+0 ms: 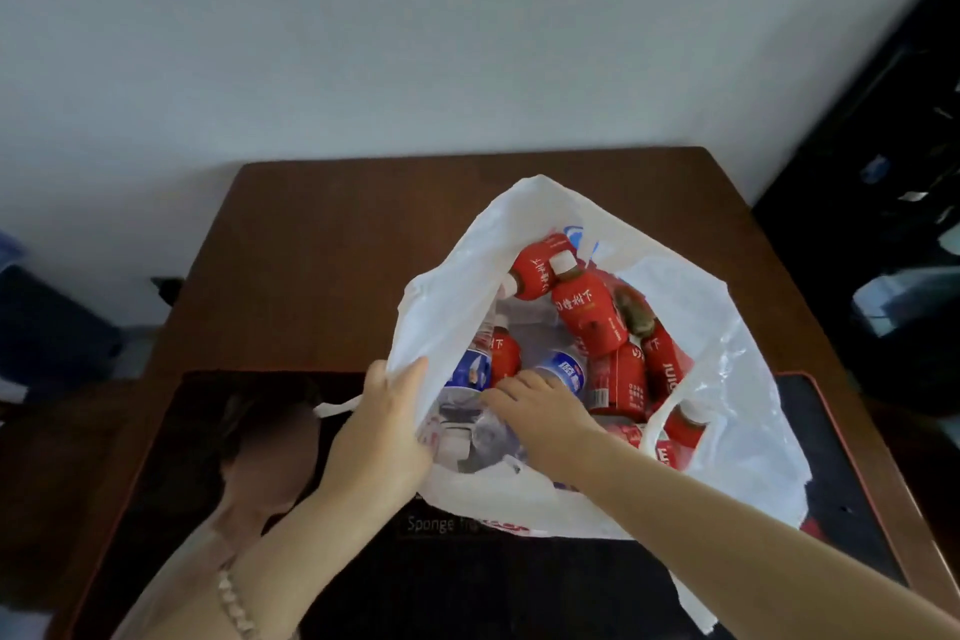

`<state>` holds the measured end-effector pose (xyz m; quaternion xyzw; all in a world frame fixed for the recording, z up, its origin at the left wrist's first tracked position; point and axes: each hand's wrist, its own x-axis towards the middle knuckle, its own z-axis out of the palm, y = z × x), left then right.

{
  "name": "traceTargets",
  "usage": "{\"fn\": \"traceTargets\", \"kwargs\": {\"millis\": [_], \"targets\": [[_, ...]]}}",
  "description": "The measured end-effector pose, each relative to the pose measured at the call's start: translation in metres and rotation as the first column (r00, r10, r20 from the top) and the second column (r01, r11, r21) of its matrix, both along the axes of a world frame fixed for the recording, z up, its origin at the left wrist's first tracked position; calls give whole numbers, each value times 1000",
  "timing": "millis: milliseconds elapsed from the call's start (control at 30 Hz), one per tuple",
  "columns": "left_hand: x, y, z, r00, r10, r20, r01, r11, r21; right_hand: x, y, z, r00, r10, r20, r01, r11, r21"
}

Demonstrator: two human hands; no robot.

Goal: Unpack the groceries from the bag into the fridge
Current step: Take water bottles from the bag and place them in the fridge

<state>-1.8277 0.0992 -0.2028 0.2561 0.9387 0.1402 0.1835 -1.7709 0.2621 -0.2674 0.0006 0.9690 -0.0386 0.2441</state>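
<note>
A white plastic bag stands open on the brown table. Inside lie several red-labelled drink bottles and clear water bottles with blue labels. My left hand grips the bag's near left rim and holds it open. My right hand reaches down into the bag, its fingers laid over a clear water bottle; whether they close around it I cannot tell. The fridge is not in view.
A black mat with a red border covers the table's near part, under the bag. A dark piece of furniture stands at the right. Dark objects lie on the floor at the left. A pale wall is behind the table.
</note>
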Motion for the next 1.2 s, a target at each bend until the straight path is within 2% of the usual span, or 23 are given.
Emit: {"fn": "traceTargets", "kwargs": {"millis": [67, 133, 200, 267, 333, 400, 467, 533, 567, 633, 700, 767, 800, 867, 900, 1000, 1033, 1067, 1133, 1167, 1200], "targets": [[-6, -3, -6, 1000, -2, -15, 2, 1000, -9, -2, 4, -3, 997, 61, -44, -59, 997, 40], [-10, -5, -12, 1000, 18, -1, -18, 999, -34, 2, 9, 2, 990, 79, -119, -79, 997, 9], [-10, -7, -17, 1000, 27, 13, -26, 999, -45, 13, 15, 15, 985, -14, -175, -2, 996, -89], [-9, -6, -19, 1000, 18, -12, -18, 999, -42, 30, 24, 29, 950, -210, -233, 158, 962, -223], [-6, -2, -18, 999, 35, -26, -36, 999, -31, 50, 32, 41, 817, -493, -299, 358, 840, -407], [1, 3, -11, 998, 55, -34, -55, 998, -9, 69, 39, 49, 618, -712, -334, 438, 664, -606], [8, 6, -9, 988, 13, -157, -6, 999, 46, 87, 47, 56, 434, -836, -336, 403, 514, -757], [13, 8, -11, 908, -66, -414, 132, 982, 132, 106, 55, 67, 306, -892, -333, 339, 429, -838], [14, 11, -11, 880, -104, -462, 213, 958, 190, 115, 59, 73, 259, -911, -320, 308, 392, -867], [18, 27, -3, 902, -238, -361, 343, 901, 265, 130, 66, 80, 202, -952, -230, 260, 279, -924], [23, 51, 0, 948, -316, -45, 318, 919, 232, 141, 73, 81, 216, -965, -148, 216, 195, -957], [24, 72, -6, 913, -318, 254, 302, 948, 103, 145, 76, 84, 238, -966, -103, 210, 155, -965], [25, 80, -10, 891, -323, 320, 304, 946, 108, 145, 74, 86, 247, -963, -108, 205, 161, -965], [21, 84, -15, 876, -322, 360, 267, 944, 195, 143, 70, 87, 267, -955, -128, 191, 183, -964], [19, 82, -14, 875, -319, 363, 268, 945, 186, 142, 69, 85, 280, -954, -110, 194, 168, -967], [12, 68, -10, 922, -319, 221, 316, 948, 50, 141, 69, 75, 370, -928, 48, 210, 33, -977], [8, 60, -4, 935, -312, 168, 303, 950, 79, 141, 72, 71, 414, -904, 111, 213, -22, -977], [4, 52, 4, 940, -326, 104, 310, 940, 144, 140, 73, 71, 481, -866, 139, 223, -32, -974], [-7, 34, 23, 929, -343, -139, 363, 919, 155, 139, 76, 70, 634, -758, 151, 264, 30, -964], [-12, 24, 35, 905, -322, -279, 372, 917, 147, 137, 78, 72, 694, -700, 170, 291, 56, -955], [-17, 17, 48, 868, -342, -359, 402, 910, 106, 134, 81, 73, 727, -667, 166, 308, 100, -946]]}}
